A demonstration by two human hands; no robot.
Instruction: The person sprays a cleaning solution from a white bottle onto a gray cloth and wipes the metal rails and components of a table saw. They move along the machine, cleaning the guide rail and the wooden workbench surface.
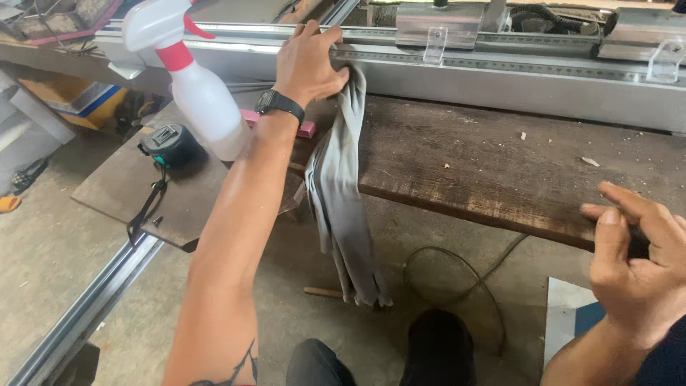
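My left hand [307,61], with a black watch on the wrist, presses a grey cloth [341,193] against the long metal rail [500,71] at the back of the bench. Most of the cloth hangs down past the bench edge toward the floor. My right hand [632,261] rests on the front edge of the dark wooden board [500,164] at the right, fingers curled over it, holding nothing loose.
A white spray bottle [200,86] with a red collar stands left of my arm. A black tape measure [170,145] with a strap lies on a brown board [121,193]. A cable loop [457,286] lies on the concrete floor. Clear plastic brackets [436,44] sit on the rail.
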